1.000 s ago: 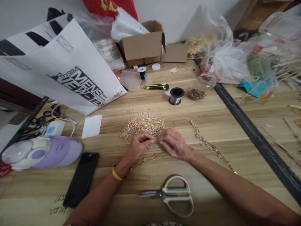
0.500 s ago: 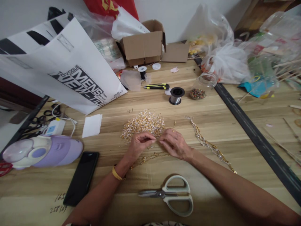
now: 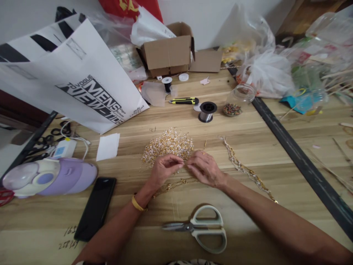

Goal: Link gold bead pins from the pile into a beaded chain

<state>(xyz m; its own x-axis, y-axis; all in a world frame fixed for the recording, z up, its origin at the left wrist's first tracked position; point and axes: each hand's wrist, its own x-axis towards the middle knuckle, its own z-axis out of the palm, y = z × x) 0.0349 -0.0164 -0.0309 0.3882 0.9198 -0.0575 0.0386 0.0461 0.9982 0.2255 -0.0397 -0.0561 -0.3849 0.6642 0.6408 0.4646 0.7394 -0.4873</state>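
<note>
- Pinching at close quarters: the left hand [image 3: 167, 167] has thumb and forefinger pressed together on a tiny piece [image 3: 184, 163], too small to identify.
- The right hand [image 3: 204, 167] faces it, fingers curled, tips almost meeting the left's; whether these also grip the piece cannot be told.
- Location of piece: between the two sets of fingertips, above the middle of the table [image 3: 149, 244], just on the near-edge side of a heap of gold and clear bits [image 3: 169, 145].
- A gold chain [image 3: 168, 188] lies on the near side of the hands, partly hidden by them; a mixed strand [image 3: 242, 168] lies apart, toward the table's right edge.
- Scissors [image 3: 190, 228] rest toward the near edge, blades pointing to the left edge.
- Handling, as judged: the piece should be very light, probably stiff, smooth enough to slip and easily lost among the bits. Best hold is by its ends, with the pads of thumb and forefinger, lightly.
- Compared with half a second earlier: both hands keep practically the same position and pinch; heap, chain, strand and scissors show no displacement. Only a slight shift of the view is noted.
</note>
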